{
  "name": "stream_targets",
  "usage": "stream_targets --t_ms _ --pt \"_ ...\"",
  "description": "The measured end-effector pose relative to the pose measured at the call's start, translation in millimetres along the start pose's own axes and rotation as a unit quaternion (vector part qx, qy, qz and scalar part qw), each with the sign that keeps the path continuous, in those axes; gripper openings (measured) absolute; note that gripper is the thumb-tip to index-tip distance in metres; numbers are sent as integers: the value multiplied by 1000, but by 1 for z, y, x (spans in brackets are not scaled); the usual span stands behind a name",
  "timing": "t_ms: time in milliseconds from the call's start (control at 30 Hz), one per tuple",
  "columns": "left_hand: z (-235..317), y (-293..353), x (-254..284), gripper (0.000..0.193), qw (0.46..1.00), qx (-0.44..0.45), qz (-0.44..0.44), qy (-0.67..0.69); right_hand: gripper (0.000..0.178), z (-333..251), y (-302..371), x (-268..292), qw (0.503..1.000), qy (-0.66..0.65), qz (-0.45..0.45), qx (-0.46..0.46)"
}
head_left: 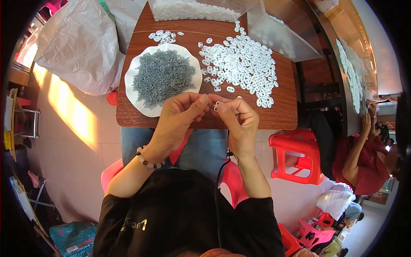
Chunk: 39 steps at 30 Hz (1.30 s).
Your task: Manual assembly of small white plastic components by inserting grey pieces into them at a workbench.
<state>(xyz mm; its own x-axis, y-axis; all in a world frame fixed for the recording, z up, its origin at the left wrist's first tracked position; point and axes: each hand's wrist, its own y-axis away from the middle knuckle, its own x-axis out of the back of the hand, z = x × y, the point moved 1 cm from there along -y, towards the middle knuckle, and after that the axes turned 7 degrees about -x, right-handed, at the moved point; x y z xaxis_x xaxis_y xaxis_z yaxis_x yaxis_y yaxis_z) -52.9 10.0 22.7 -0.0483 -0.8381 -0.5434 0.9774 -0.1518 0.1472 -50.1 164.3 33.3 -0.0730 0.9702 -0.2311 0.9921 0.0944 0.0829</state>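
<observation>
Above the table's near edge, my two hands meet almost fingertip to fingertip. Between thumb and forefinger, my right hand [242, 122] pinches a small white plastic piece with holes [217, 106]. My left hand [182, 113] is closed in a pinch beside it; whatever its fingertips hold is too small to make out. Just beyond the left hand, a white wavy-rimmed plate [196, 64] bears a heap of small grey-blue rod-shaped pieces [162, 77]. Loose white two-holed pieces [242, 62] are spread over the table right of the plate, and a smaller group [165, 37] lies behind it.
Along the brown table's [141, 28] far side stand a clear box of white pieces [197, 12] and a tilted translucent bin [278, 36]. A white sack [81, 47] is at left. Rightward are a red stool [295, 156] and a person in dark red [364, 167] at another table.
</observation>
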Motion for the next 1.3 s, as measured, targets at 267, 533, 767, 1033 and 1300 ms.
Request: stream_targets --t_ms 267,533,767,1033,1300 --pt "-7 -2 -8 19 1000 19 -20 7 9 5 8 7 1000 10 17 18" --pt "-8 -1 -11 20 1000 11 -14 -13 8 8 8 8 1000 -16 14 7" --pt "-13 1 -13 21 1000 6 -7 -11 7 7 11 7 999 27 26 16" --pt "-18 -1 -6 21 999 27 -9 20 7 9 11 10 999 24 20 19" --pt "-20 0 -7 20 1000 24 -6 12 8 10 10 10 999 20 32 11"
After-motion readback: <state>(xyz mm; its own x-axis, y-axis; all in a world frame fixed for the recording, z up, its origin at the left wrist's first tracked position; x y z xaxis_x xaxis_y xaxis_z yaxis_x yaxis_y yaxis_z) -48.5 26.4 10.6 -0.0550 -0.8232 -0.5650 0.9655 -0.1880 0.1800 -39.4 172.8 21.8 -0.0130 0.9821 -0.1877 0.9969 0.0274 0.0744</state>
